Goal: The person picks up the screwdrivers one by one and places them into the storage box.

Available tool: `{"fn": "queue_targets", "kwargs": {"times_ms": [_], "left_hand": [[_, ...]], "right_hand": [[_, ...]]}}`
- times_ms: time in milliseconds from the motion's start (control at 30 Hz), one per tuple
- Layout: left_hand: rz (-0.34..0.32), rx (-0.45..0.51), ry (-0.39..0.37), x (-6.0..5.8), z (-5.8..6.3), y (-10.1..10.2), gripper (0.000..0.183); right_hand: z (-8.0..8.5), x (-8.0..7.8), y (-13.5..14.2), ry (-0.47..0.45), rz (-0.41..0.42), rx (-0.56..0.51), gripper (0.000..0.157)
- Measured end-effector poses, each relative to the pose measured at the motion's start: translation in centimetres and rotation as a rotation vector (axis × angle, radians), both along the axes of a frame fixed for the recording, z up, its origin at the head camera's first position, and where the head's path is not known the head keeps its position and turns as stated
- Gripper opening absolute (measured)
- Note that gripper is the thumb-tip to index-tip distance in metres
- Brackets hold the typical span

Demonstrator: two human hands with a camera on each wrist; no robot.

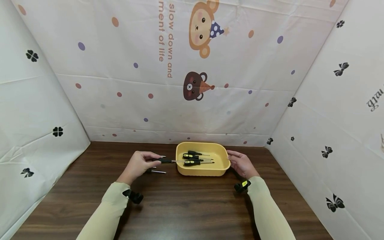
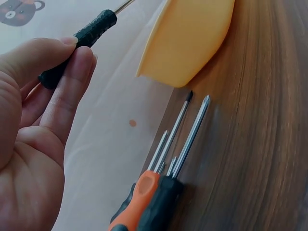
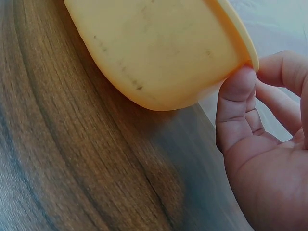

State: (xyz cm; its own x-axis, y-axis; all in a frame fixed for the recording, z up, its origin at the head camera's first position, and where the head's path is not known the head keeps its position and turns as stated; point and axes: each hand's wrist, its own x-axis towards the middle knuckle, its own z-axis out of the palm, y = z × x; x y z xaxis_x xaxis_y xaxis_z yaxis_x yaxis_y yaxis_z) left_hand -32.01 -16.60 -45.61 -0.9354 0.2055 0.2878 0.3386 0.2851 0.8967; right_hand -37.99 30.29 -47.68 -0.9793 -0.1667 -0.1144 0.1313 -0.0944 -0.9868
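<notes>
My left hand (image 1: 138, 166) pinches a screwdriver (image 2: 96, 29) by its black handle, between thumb and fingers. In the head view its shaft points right, over the left rim of a yellow basin (image 1: 204, 172). Inside the basin lie several screwdrivers (image 1: 192, 163) with black and yellow handles, tips to the right. My right hand (image 1: 242, 164) pinches the basin's right rim, thumb on the outside in the right wrist view. Below the left hand, an orange-handled screwdriver (image 2: 139, 197) and a black-handled screwdriver (image 2: 163, 202) lie on the table among other shafts.
The dark wood table (image 1: 180, 206) runs back to a patterned white cloth wall (image 1: 168, 110). More cloth walls stand at the left (image 1: 39, 140) and right (image 1: 312, 133). Each wrist wears a small black camera.
</notes>
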Motion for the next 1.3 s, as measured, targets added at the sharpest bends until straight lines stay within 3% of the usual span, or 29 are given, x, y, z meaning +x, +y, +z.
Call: {"fn": "queue_targets", "kwargs": {"times_ms": [200,700,1067,1300], "left_hand": [[-0.01,0.0,-0.021,-0.4,-0.2,1.0,0.031],[-0.034,0.08,-0.081,-1.5,-0.8,4.1,0.02],[-0.013,0.037,-0.074,-2.3,-0.6,6.0,0.021],[-0.008,-0.028,-0.029,-2.9,-0.5,7.3,0.018]], "right_hand": [[0.1,0.0,-0.1,-0.002,-0.013,0.003,0.055],[0.0,0.1,-0.1,0.0,-0.012,-0.005,0.055],[-0.1,0.1,0.0,0.003,-0.005,-0.024,0.056],[-0.1,0.1,-0.1,0.002,-0.001,-0.022,0.057]]}}
